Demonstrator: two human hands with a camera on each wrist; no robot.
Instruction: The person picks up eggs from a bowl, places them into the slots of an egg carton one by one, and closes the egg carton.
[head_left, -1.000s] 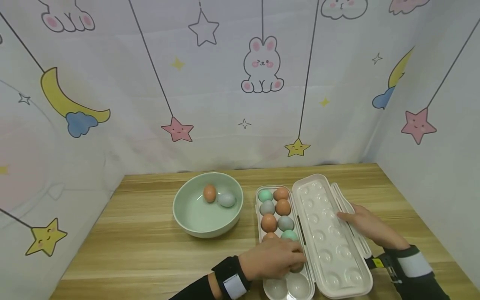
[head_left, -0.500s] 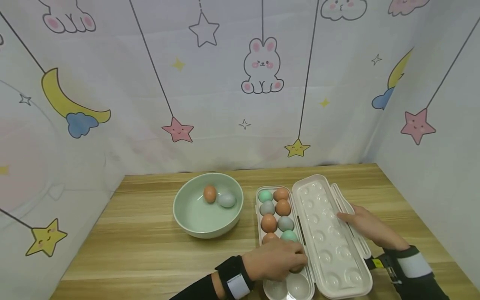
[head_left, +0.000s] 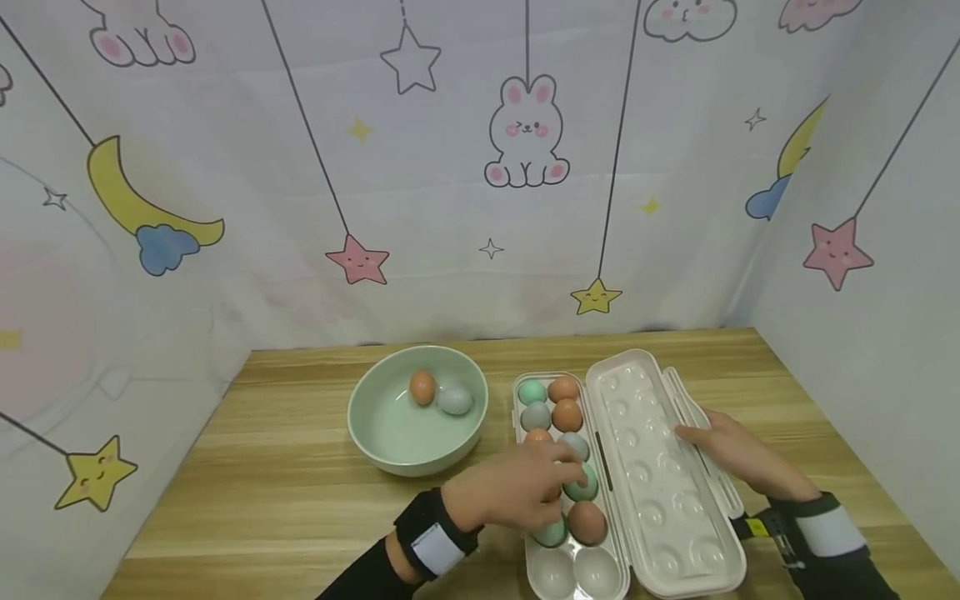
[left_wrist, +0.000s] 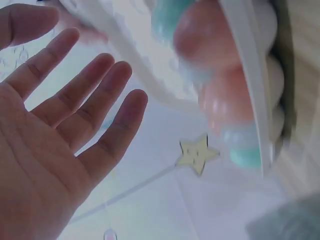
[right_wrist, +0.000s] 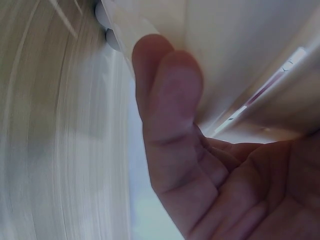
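Observation:
My left hand (head_left: 517,487) hovers over the egg carton (head_left: 553,575). In the left wrist view this hand (left_wrist: 65,125) has spread fingers and an empty palm. Below its fingers sit a green egg (head_left: 551,533) and, to the right, a brown egg (head_left: 587,523). Brown, green and pale blue-grey eggs fill the farther cups, some partly hidden by the hand. The carton's lid (head_left: 651,475) lies folded back to the right. My right hand (head_left: 742,450) grips the lid's right edge, thumb on top; in the right wrist view its fingers (right_wrist: 175,100) curl against the plastic.
A pale green bowl (head_left: 408,450) stands left of the carton, with a brown egg (head_left: 422,387) and a pale blue-grey egg (head_left: 454,400) inside. Both cups at the carton's near end hold no egg. A patterned cloth (head_left: 435,192) hangs behind the wooden table (head_left: 285,467).
My left hand has let go of the brown egg in its cup, lifted and shifted left and away from me. The right hand stays on the lid.

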